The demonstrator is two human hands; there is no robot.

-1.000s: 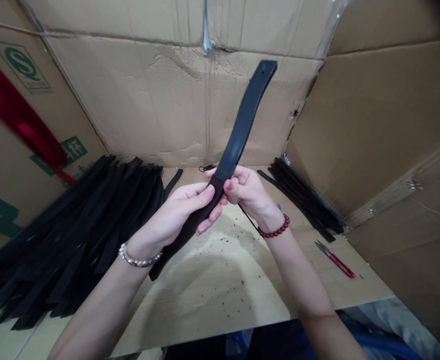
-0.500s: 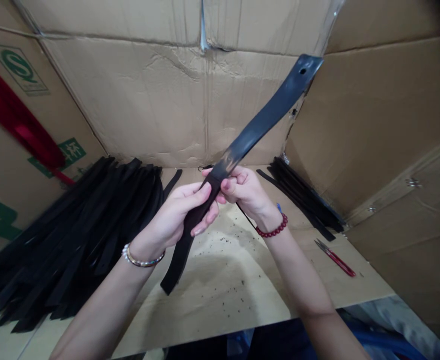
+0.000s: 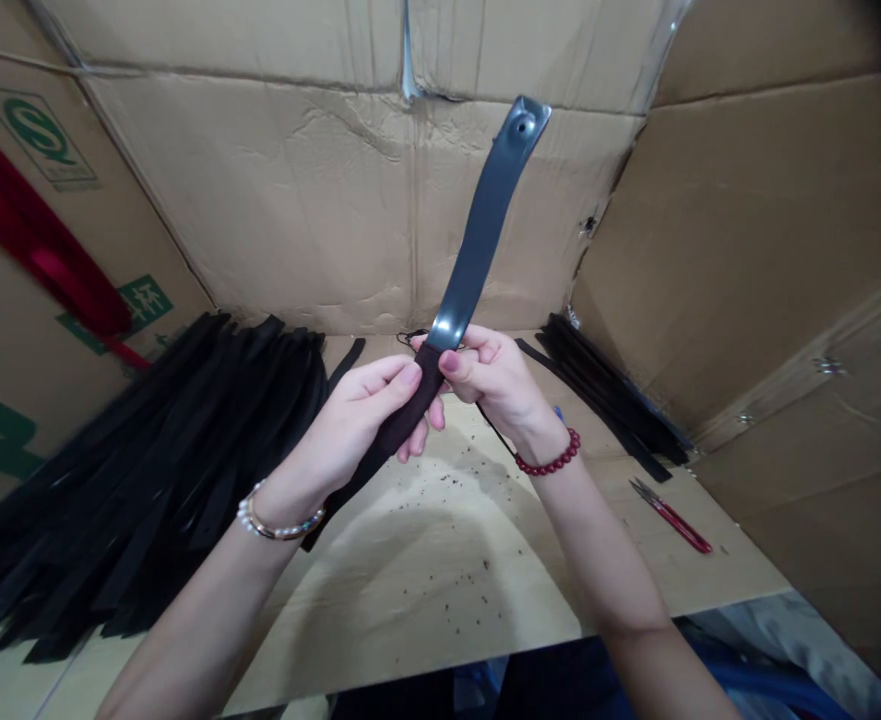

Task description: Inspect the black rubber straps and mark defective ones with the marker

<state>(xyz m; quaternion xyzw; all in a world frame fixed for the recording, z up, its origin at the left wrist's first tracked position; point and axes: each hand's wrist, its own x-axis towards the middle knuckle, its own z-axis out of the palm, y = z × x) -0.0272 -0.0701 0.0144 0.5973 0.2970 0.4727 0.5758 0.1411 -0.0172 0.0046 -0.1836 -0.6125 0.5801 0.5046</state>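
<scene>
A long curved dark strip (image 3: pixel 486 215) slants up from my hands, smooth and shiny above, with a small hole near its top end. Its lower part is covered by a dark cloth sleeve (image 3: pixel 417 400). My left hand (image 3: pixel 357 420) grips the sleeved part, thumb on top. My right hand (image 3: pixel 489 385) pinches the strip at the sleeve's upper edge, thumb in front and fingers behind. The strip's lower end passes behind my left wrist. A thin dark cord runs below my right hand to the wrist.
Many black strips (image 3: pixel 185 450) lie piled at the left. A smaller stack of black strips (image 3: pixel 605 400) rests at the right. Red-handled snips (image 3: pixel 672 518) lie near it. Dark specks dot the wooden table (image 3: pixel 410 620). Cardboard walls (image 3: pixel 297 200) stand around, with red material (image 3: pixel 42 230) at left.
The bare upper part of the strip has swung left and stands more upright, its face turned. Its lower end has moved left behind my left wrist. Both hands keep their hold.
</scene>
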